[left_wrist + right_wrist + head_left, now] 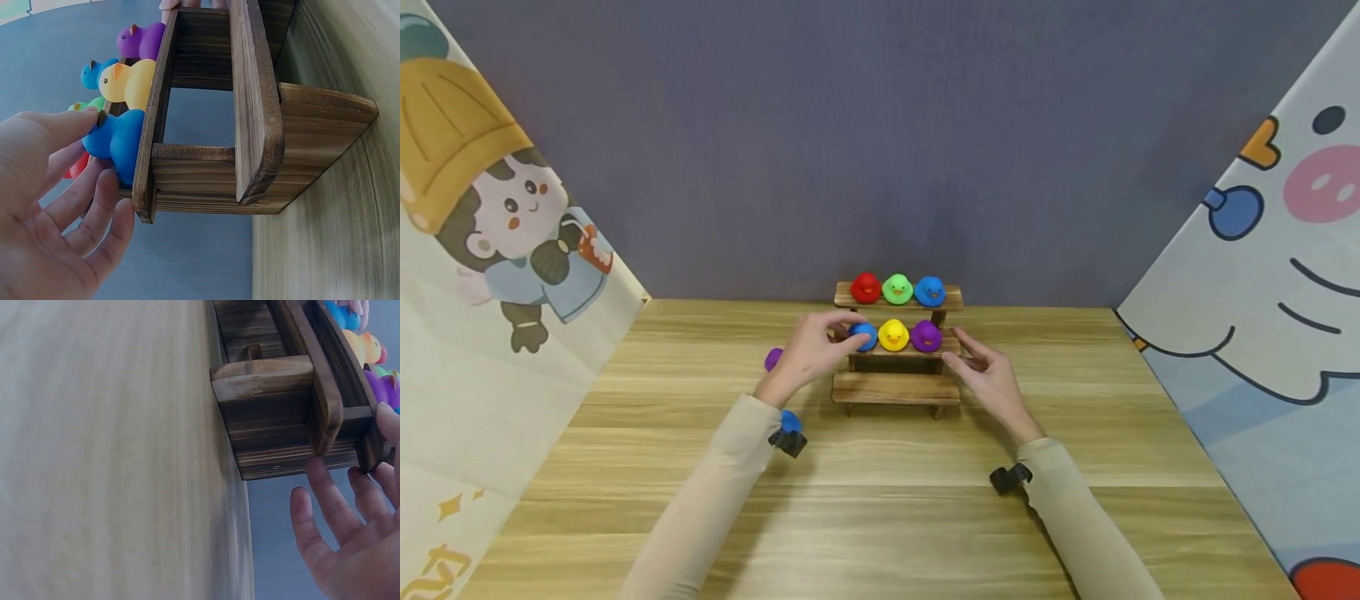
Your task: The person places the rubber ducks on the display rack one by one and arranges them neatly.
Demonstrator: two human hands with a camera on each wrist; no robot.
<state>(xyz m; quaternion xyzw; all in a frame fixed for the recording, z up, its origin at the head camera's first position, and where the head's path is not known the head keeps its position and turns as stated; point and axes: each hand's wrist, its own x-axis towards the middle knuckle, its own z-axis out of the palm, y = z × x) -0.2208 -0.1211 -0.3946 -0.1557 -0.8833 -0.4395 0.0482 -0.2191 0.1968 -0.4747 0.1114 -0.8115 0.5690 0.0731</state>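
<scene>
A three-step wooden shelf (895,387) stands mid-table. Its top step carries a red duck (866,287), a green duck (897,288) and a blue duck (930,291). On the middle step sit another blue duck (865,337), a yellow duck (893,334) and a purple duck (927,336). My left hand (842,332) pinches the middle-step blue duck (115,140) at the shelf's left end. My right hand (973,354) is open, its straight fingers (325,487) against the right end of the middle step. The bottom step holds nothing.
A purple duck (772,358) lies on the table behind my left hand. A small blue item (790,421) shows by my left wrist; what it is I cannot tell. Printed cloth panels stand at both sides, a grey wall behind.
</scene>
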